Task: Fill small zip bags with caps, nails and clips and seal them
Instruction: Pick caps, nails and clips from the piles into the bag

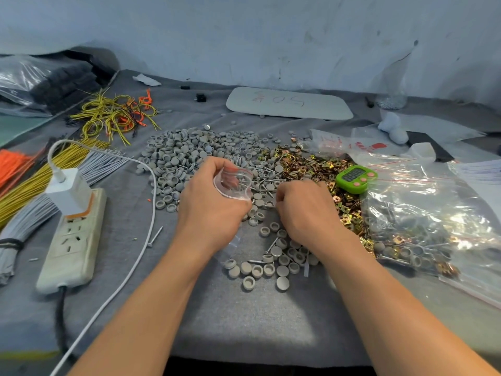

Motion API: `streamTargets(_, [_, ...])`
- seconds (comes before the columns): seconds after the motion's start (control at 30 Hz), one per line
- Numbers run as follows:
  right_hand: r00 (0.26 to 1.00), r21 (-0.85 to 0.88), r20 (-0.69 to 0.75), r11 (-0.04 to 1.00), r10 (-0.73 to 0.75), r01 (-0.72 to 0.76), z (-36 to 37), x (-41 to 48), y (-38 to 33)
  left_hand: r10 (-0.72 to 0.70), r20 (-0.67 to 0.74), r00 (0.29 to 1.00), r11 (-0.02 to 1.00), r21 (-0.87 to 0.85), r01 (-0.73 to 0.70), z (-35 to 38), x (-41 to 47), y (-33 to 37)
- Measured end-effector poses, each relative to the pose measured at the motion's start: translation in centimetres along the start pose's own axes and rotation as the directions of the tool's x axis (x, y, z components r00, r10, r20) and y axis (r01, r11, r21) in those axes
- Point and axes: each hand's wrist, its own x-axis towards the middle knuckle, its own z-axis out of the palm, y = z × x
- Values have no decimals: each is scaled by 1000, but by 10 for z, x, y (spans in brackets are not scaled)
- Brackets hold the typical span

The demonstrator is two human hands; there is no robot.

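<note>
The small zip bag (233, 184) sits in the middle of the table, raised just above the heaps. The left hand (214, 202) grips it with thumb and fingers curled round its rim, so that the mouth gapes wide toward the right. A few nails show through the clear plastic.

Just to the right, apart from the bag, the right hand (303, 210) is knuckles-up with its fingers curled down into the pile. They may be pinching a piece, but the fingertips are hidden and I cannot tell.

Under and beyond the hands lie three mixed heaps:
- The grey caps (184, 156) are to the far left.
- The nails (267, 180) are in the middle.
- The brass clips (306, 164) are to the right.

More loose caps are scattered near the wrists. A green timer (355, 178) stands on the clips at the right. Beside it, a large clear bag (423, 213) holds small packed bags.

All of this rests on a grey cloth (244, 321). On the left side:
- A power strip (71, 240) carries a white charger (69, 194), whose cable (130, 267) curves toward the near edge.
- Farther left are bundles of yellow wires (113, 115), grey wires (105, 165) and orange ties (10, 164).

A single screw (155, 236) lies between the strip and the left wrist. A white board (288, 103) with red writing lies at the far side.
</note>
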Motion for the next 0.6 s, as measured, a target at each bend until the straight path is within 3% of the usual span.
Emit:
streamTargets(0.13, [958, 257, -277, 966, 74, 0, -10, -1, -2, 10, -3, 1000, 998, 63, -9, 1, -2, 1])
streamTargets(0.2, [924, 521, -348, 852, 157, 51, -19, -4, -5, 39, 5, 999, 993, 113, -39, 4, -3, 4])
streamTargets(0.27, [916, 678, -358, 725, 181, 121, -23, -9, -11, 76, 33, 997, 981, 178, -80, 7, -4, 4])
streamTargets(0.43, [940, 792, -321, 577, 116, 200, -23, -17, -28, 115, 119, 986, 942, 301, -146, 15, -8, 1])
streamTargets(0.6, [984, 849, -171, 515, 51, 121, -23, -18, -26, 125, 123, 984, 962, 228, -151, 14, -9, 4])
